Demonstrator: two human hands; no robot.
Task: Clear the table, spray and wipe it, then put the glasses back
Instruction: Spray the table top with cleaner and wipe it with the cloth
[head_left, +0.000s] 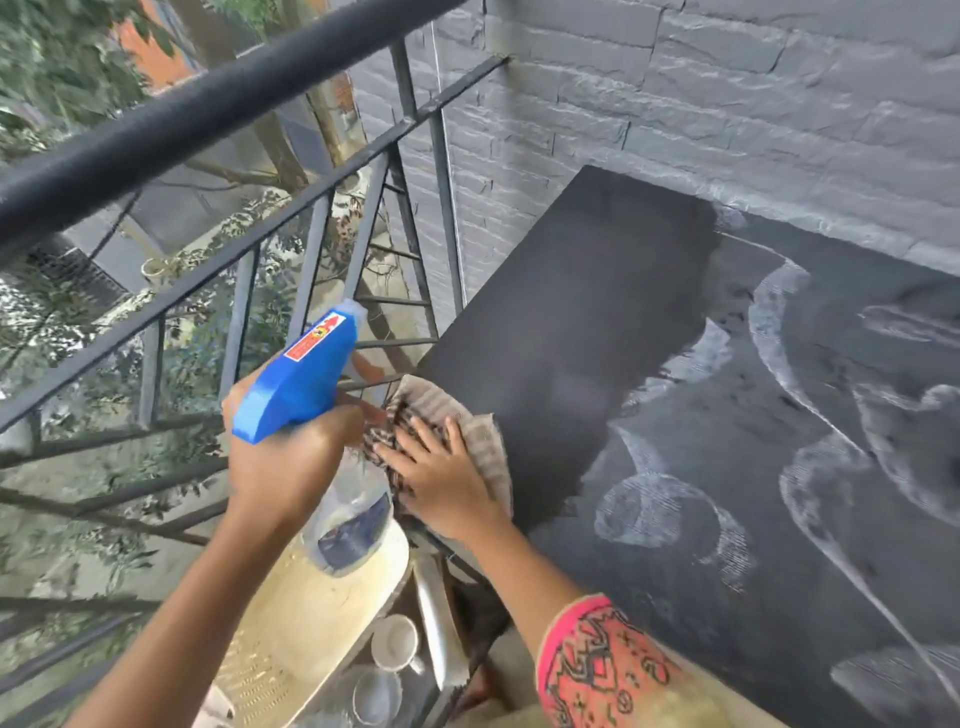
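Observation:
A black table (597, 322) stands against a grey brick wall. Its left part looks wiped dark, while white dusty smears cover the right part (779, 467). My right hand (441, 478) presses flat on a striped brown cloth (467, 415) at the table's left edge. My left hand (280, 462) grips a clear spray bottle (353, 514) with a blue trigger head (301, 374), held just left of the cloth. A white cup (395, 644) and a clear glass (376, 696) sit low down beside the table.
A black metal railing (208, 130) runs along the left, with trees and ground far below. A cream perforated chair seat (296, 623) sits under the bottle. The grey brick wall (727, 104) closes off the back.

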